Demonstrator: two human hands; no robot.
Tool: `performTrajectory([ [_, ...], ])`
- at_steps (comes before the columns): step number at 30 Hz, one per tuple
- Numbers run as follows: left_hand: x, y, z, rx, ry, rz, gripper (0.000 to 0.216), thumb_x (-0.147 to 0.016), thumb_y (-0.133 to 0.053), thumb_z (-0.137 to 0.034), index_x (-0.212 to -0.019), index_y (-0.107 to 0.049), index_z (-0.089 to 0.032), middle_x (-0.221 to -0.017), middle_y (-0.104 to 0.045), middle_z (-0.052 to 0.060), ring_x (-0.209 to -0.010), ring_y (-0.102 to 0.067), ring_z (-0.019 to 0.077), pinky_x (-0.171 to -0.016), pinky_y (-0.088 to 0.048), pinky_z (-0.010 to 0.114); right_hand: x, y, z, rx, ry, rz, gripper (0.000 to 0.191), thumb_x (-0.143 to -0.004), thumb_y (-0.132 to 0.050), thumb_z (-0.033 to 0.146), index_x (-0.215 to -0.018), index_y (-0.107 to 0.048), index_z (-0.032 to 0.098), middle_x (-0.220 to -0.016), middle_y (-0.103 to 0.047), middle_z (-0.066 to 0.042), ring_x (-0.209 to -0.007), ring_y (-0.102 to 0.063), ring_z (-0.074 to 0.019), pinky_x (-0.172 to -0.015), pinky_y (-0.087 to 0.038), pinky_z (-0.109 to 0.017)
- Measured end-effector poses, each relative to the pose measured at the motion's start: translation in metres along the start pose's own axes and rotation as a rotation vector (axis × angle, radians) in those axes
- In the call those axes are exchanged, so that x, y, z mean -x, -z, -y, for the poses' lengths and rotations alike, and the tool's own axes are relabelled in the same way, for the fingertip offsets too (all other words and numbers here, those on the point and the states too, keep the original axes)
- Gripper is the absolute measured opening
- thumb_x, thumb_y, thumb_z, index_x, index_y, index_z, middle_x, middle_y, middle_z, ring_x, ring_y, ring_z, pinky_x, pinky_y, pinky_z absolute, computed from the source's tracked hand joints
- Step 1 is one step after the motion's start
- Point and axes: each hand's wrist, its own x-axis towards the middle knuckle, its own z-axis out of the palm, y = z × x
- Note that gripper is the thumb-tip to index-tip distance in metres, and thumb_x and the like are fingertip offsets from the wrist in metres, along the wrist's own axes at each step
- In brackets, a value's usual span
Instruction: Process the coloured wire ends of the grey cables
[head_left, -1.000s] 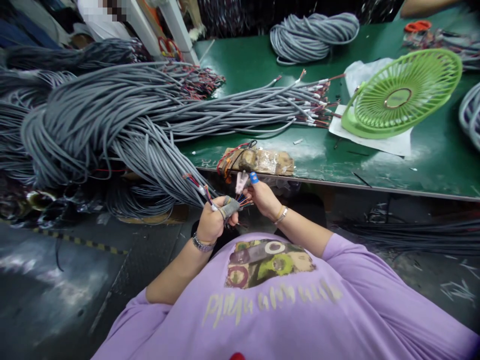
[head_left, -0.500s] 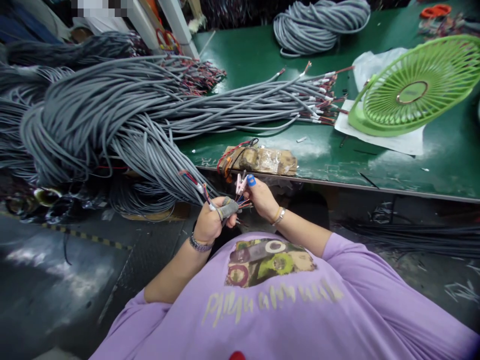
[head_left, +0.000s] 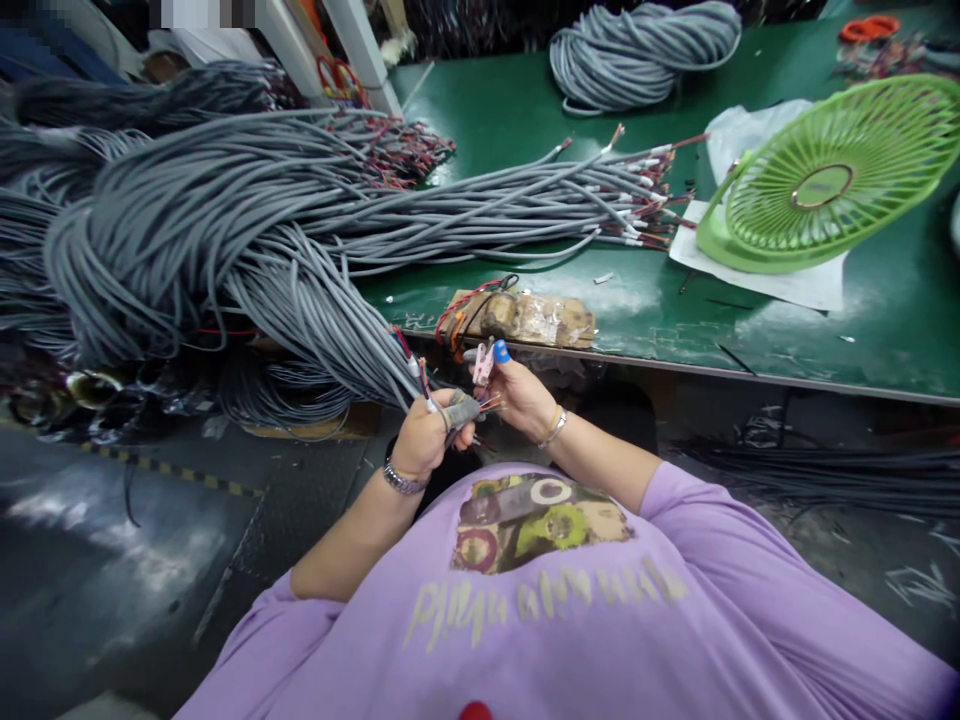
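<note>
Saw at left a heap of grey cables (head_left: 150, 230), trailing toward the near middle. Found the left hand (head_left: 424, 437) there, closed around thin coloured wires (head_left: 490, 403), in front of the near edge of a green counter (head_left: 645, 345). Just right, found the right hand (head_left: 525, 400) narrowed on a small pink tool (head_left: 484, 364), near the wire tips; could not tell touching from apart. Judged possible: nicking strands by squeezing the tool too hard, or losing a wire through a loose left grip. Noted a wooden block (head_left: 544, 316) beyond. Could not read the lettering (head_left: 547, 600) on the purple shirt (head_left: 570, 665), nor, at far right, the badge (head_left: 823, 187) on a green fan (head_left: 892, 160).
</note>
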Motion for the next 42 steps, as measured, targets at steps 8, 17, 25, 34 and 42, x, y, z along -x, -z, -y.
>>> performTrajectory([
  [8,0.01,-0.002,-0.004,-0.03,-0.036,-0.002,0.027,-0.068,-0.073,-0.037,-0.059,-0.062,-0.015,-0.042,-0.057,0.0,-0.034,-0.045,0.0081,-0.036,-0.033,0.019,0.01,-0.005,0.008,-0.001,-0.098,0.007,0.057,-0.08,-0.053,0.073,-0.086,-0.066,0.018,-0.074,-0.063,-0.002,-0.057,-0.048,-0.0092,-0.053,-0.042,-0.021],
  [17,0.02,-0.007,0.001,0.004,-0.167,-0.073,0.027,-0.071,-0.071,-0.037,-0.058,-0.061,-0.015,-0.046,-0.059,0.0,-0.038,-0.048,0.0085,-0.039,-0.037,0.02,0.013,0.001,0.006,0.098,0.0,0.023,0.034,-0.086,-0.061,0.05,-0.083,-0.067,0.017,-0.078,-0.064,-0.003,-0.06,-0.048,-0.0094,-0.054,-0.043,-0.021],
  [25,0.01,-0.007,0.002,0.008,-0.136,-0.078,0.029,-0.072,-0.071,-0.038,-0.057,-0.059,-0.015,-0.045,-0.058,0.0,-0.036,-0.047,0.0082,-0.039,-0.035,0.02,0.004,-0.003,0.003,0.072,-0.034,0.008,0.047,-0.081,-0.061,0.064,-0.081,-0.065,0.017,-0.073,-0.063,-0.003,-0.059,-0.048,-0.0109,-0.054,-0.044,-0.023],
  [34,0.008,-0.007,0.002,0.028,-0.124,-0.097,0.028,-0.07,-0.071,-0.037,-0.058,-0.059,-0.015,-0.044,-0.057,0.0,-0.035,-0.046,0.0078,-0.038,-0.035,0.02,-0.002,-0.002,-0.002,0.06,0.022,0.008,0.051,-0.079,-0.061,0.067,-0.074,-0.063,0.015,-0.064,-0.055,0.001,-0.051,-0.037,-0.0072,-0.049,-0.037,-0.021],
  [42,0.006,-0.006,0.004,0.049,-0.129,-0.103,0.028,-0.07,-0.072,-0.037,-0.058,-0.059,-0.015,-0.043,-0.057,-0.001,-0.034,-0.046,0.0077,-0.037,-0.034,0.019,-0.002,-0.003,0.003,0.023,-0.028,0.021,0.053,-0.082,-0.055,0.069,-0.077,-0.063,0.017,-0.067,-0.058,-0.001,-0.053,-0.041,-0.009,-0.05,-0.041,-0.021],
])
